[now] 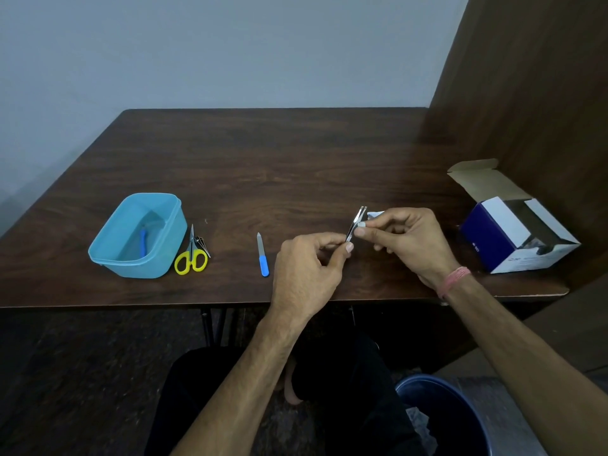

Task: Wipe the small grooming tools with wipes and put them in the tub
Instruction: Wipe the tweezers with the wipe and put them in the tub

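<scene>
One tool w/ a blue handle [143, 237] lies in the tub [108, 245], far left, so that bit looks done. In progress: left hand [306, 268] pinches the tweezers' [355, 223] near end, right hand [408, 238] pinches a wipe [375, 214] onto the shaft, over the table's [263, 159] near edge. Left to do: scissors [191, 255], a metal clipper-like piece [201, 245] touching them, nail file [262, 256]. Wipe mostly hidden by fingers; the open box's [513, 238] contents are hard to make out.
</scene>
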